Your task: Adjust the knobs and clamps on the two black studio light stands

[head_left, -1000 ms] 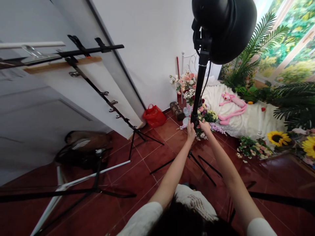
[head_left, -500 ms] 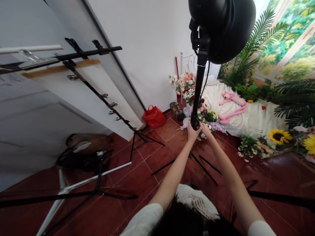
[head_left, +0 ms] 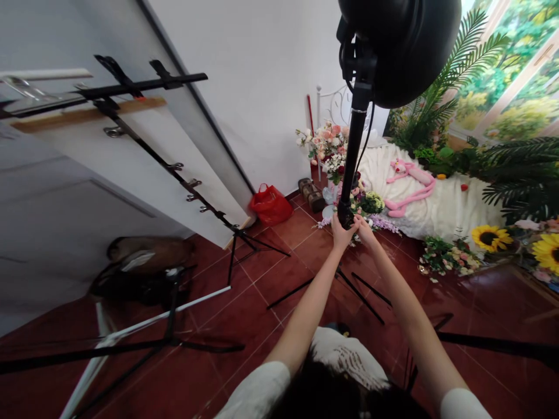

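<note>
A black light stand (head_left: 354,145) rises in front of me, carrying a large black studio light (head_left: 404,49) at its top. My left hand (head_left: 343,234) is wrapped round the stand at a dark joint low on its pole. On the other side of that joint, my right hand (head_left: 363,229) has its fingers closed at the collar or knob, which they partly hide. A thin black cable hangs from the lamp along the pole. Below my hands, the stand's legs (head_left: 361,298) spread over the red tiles.
Left stands a backdrop stand with clamps and a white board (head_left: 187,198). A red bag (head_left: 271,205) sits by the wall. To the right are a bed with a white blanket (head_left: 449,209), a pink plush toy (head_left: 410,189), flowers and palms. More stand legs (head_left: 493,344) lie lower right.
The view has shifted slightly, so the surroundings sit a little further left. Both hands stay at the same joint of the light stand; the right fingers look slightly shifted.
</note>
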The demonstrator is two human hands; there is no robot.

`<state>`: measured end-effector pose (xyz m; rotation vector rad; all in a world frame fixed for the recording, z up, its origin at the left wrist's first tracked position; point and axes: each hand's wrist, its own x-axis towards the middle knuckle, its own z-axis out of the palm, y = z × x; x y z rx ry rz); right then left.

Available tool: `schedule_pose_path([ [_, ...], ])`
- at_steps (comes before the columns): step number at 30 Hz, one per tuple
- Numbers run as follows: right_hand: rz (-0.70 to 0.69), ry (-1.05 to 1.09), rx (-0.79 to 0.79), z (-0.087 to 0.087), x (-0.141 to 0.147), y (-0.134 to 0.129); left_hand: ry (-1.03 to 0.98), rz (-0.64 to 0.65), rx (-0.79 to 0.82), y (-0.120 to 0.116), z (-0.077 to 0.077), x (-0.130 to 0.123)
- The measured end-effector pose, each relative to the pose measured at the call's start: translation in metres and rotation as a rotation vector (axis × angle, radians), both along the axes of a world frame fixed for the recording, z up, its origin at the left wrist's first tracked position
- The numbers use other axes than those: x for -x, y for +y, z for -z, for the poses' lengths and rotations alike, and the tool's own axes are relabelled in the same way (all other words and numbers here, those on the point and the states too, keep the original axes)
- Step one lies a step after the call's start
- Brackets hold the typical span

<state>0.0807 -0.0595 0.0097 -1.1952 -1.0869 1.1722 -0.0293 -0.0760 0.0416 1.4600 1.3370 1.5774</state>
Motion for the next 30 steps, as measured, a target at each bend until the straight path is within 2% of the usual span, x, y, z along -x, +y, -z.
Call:
schedule_pose_path([
  [3, 0.036, 0.095, 0.053, 0.0, 0.002, -0.004, 0.001, 0.0, -0.006, 0.001, 0.001, 0.0],
  [7, 0.008, 0.087, 0.122, -0.008, 0.004, -0.01, -0.009, 0.003, -0.005, 0.002, 0.002, 0.0],
  [11, 0.001, 0.025, 0.125, -0.023, 0.006, -0.016, -0.02, -0.001, 0.009, 0.002, 0.002, 0.0],
  [17, 0.033, -0.222, 0.094, -0.04, 0.008, -0.022, 0.003, 0.008, 0.007, 0.001, 0.001, 0.001],
  [25, 0.077, -0.337, 0.12, -0.037, 0.021, -0.013, 0.002, 0.008, 0.04, 0.002, 0.002, 0.002],
  [30, 0.079, -0.4, 0.124, -0.027, 0.01, -0.015, -0.003, 0.011, 0.031, 0.002, 0.004, 0.003],
])
